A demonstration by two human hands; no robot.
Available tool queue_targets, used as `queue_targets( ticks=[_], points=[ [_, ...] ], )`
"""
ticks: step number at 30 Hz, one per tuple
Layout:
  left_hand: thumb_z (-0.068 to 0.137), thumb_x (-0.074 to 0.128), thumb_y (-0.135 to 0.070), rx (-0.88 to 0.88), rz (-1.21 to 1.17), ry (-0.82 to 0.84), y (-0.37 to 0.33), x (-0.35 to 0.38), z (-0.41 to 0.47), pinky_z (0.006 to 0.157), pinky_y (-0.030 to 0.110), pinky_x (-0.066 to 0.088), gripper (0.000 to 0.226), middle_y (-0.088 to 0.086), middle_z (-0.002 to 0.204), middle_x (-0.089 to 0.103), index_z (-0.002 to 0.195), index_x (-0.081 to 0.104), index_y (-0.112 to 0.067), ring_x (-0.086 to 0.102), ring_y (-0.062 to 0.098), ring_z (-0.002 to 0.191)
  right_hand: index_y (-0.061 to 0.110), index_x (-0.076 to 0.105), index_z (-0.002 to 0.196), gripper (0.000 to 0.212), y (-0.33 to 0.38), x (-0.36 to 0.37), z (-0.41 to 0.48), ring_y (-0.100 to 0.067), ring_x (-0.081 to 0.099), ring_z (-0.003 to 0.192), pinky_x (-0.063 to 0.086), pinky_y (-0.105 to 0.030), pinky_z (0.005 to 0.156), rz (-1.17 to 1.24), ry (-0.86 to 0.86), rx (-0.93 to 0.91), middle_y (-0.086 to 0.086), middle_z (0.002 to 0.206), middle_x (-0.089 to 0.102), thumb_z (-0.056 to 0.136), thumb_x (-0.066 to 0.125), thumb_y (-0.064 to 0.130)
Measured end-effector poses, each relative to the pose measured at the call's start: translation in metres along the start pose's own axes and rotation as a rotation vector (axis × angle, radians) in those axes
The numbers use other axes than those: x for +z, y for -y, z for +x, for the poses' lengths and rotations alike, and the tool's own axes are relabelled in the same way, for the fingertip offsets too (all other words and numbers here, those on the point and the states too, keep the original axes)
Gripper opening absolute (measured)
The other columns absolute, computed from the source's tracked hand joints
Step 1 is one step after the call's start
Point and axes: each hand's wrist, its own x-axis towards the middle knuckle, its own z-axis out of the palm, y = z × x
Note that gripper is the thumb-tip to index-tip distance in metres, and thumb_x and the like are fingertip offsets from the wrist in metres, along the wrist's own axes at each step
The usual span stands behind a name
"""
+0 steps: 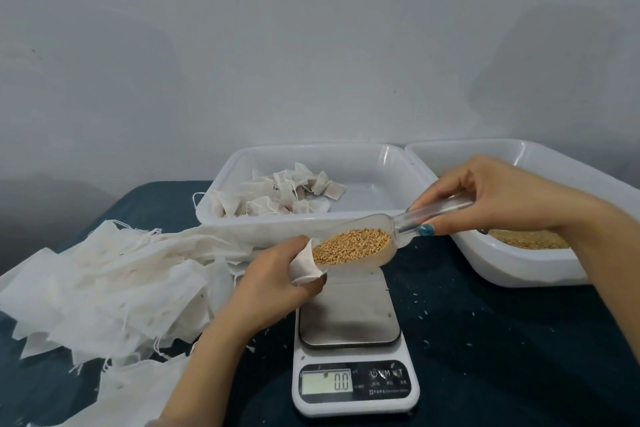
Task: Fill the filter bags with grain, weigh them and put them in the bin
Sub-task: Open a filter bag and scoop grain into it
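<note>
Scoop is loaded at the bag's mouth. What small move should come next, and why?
Probably tip the scoop with the right hand so grain slides into the filter bag the left hand holds open: its lip sits at the bag's mouth, and the scale reads 0.0.

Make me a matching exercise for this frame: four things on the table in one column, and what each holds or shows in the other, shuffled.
Things:
1 scoop
2 scale
3 left bin
4 right bin

States:
A filled bags inside
B reads 0.0
C in the right hand, full of grain
D loose grain inside

Pairs: 1-C, 2-B, 3-A, 4-D
</note>
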Motion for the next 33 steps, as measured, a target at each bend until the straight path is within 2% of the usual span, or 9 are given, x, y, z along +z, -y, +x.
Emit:
queue_targets(
  ticks=[3,9,12,15,17,23,26,30,33],
  points=[
    [0.077,0.060,-0.051,0.012,0.018,0.021,-0.006,0.001,-0.001,0.069,0.044,0.052,0.033,-0.009,0.085,0.069,0.094,0.060,-0.023,0.063,0.010,0.078,0.033,0.079,0.089,0.016,0.008,-0.005,0.005,0.006,0.058,0.054,0.038,-0.003,0.050,-0.032,0.012,-0.038,0.011,0.076,0.075,0.075,0.082,0.027],
    [0.078,0.062,-0.042,0.006,-0.068,0.064,-0.016,0.003,-0.003,0.073,0.049,0.051,0.030,-0.005,0.088,0.070,0.096,0.060,-0.019,0.064,0.016,0.081,0.039,0.078,0.088,0.019,0.025,-0.019,0.016,0.004,0.069,0.079,0.043,-0.003,0.069,-0.142,0.043,-0.062,0.015,0.087,0.076,0.070,0.084,0.040],
    [0.078,0.062,-0.039,0.006,-0.120,0.072,-0.019,0.003,-0.004,0.072,0.051,0.050,0.028,-0.003,0.085,0.067,0.094,0.059,-0.016,0.063,0.019,0.079,0.040,0.078,0.088,0.019,0.032,-0.024,0.019,0.002,0.069,0.078,0.047,-0.004,0.073,-0.169,0.050,-0.082,0.016,0.086,0.076,0.070,0.084,0.040],
    [0.080,0.064,-0.034,0.018,-0.161,0.078,-0.020,0.003,-0.004,0.073,0.052,0.051,0.026,-0.002,0.085,0.066,0.095,0.059,-0.014,0.063,0.021,0.080,0.041,0.078,0.087,0.018,0.036,-0.026,0.019,0.002,0.068,0.072,0.047,-0.006,0.067,-0.175,0.061,-0.097,0.015,0.082,0.075,0.070,0.084,0.038],
    [0.080,0.065,-0.032,0.021,-0.179,0.082,-0.020,0.003,-0.004,0.073,0.052,0.051,0.024,-0.002,0.086,0.066,0.095,0.059,-0.015,0.064,0.020,0.080,0.041,0.078,0.088,0.019,0.038,-0.028,0.018,0.001,0.068,0.072,0.050,-0.012,0.066,-0.179,0.068,-0.102,0.015,0.082,0.075,0.070,0.084,0.039],
    [0.080,0.065,-0.033,0.046,-0.238,0.093,-0.020,0.004,-0.004,0.071,0.041,0.050,0.020,-0.007,0.088,0.066,0.096,0.060,-0.023,0.062,0.013,0.080,0.044,0.077,0.092,0.033,0.045,-0.031,0.014,-0.012,0.072,0.085,0.055,-0.042,0.088,-0.214,0.094,-0.084,0.014,0.089,0.076,0.062,0.082,0.055],
    [0.082,0.066,-0.031,0.053,-0.267,0.098,-0.020,0.004,-0.004,0.072,0.032,0.050,0.017,-0.011,0.090,0.066,0.097,0.061,-0.026,0.062,0.009,0.083,0.045,0.077,0.093,0.037,0.048,-0.034,0.013,-0.021,0.071,0.086,0.054,-0.042,0.086,-0.223,0.097,-0.087,0.011,0.088,0.076,0.059,0.082,0.059],
    [0.083,0.066,-0.028,0.068,-0.297,0.095,-0.020,0.004,-0.004,0.074,0.033,0.050,0.017,-0.007,0.091,0.067,0.099,0.061,-0.023,0.062,0.012,0.084,0.046,0.076,0.093,0.043,0.050,-0.036,0.013,-0.034,0.068,0.090,0.049,-0.059,0.092,-0.225,0.089,-0.079,0.007,0.088,0.077,0.055,0.078,0.065],
    [0.082,0.067,-0.027,0.073,-0.300,0.089,-0.020,0.005,-0.004,0.066,0.028,0.045,0.015,-0.003,0.085,0.064,0.093,0.059,-0.022,0.060,0.014,0.077,0.047,0.076,0.093,0.041,0.052,-0.035,0.013,-0.030,0.069,0.088,0.052,-0.056,0.090,-0.228,0.103,-0.088,0.010,0.086,0.076,0.056,0.083,0.064]
  ],
)
